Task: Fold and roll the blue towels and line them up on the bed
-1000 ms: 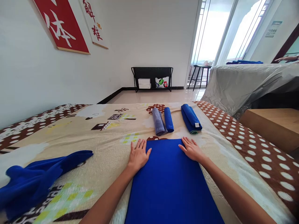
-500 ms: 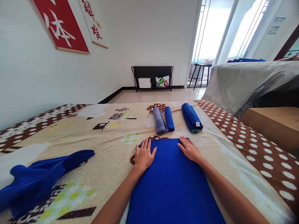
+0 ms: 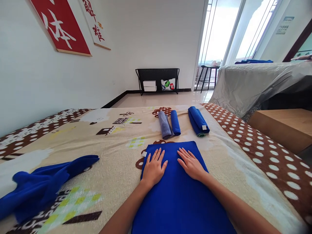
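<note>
"Since the gray roll (image 3: 164, 125) is easy to spot, where does the flat blue towel (image 3: 179, 201) lie from it?"

"On the near side of the gray roll, spread on the patterned blanket (image 3: 117, 175). Its far edge faces the roll without touching it; its near end runs out of view."

"And the hands?"

"Both lie palm down on the towel, nearer than the gray roll. The left hand (image 3: 154, 167) has its fingers straight and a little apart; the right hand (image 3: 191, 164) is the same, farther right of the roll. Neither grips anything."

"How would the cloth handle?"

"Light and limp, I'd judge, with nothing to break. It looks smooth, so it may slide or ruck up on the blanket if pushed. I can't tell whether it is one layer or doubled."

"Where would you take hold?"

"By the two corners on the edge facing the gray roll, thumb above and fingers beneath. Held at one spot only, it would probably sag. I'd leave the white tag (image 3: 144, 154), left of and nearer than the roll, out of the pinch; it looks small and flimsy."

"Anything close by?"

"A slim blue roll (image 3: 175, 123) just right of the gray one, and a thick blue roll (image 3: 198, 122) farther right."
</note>
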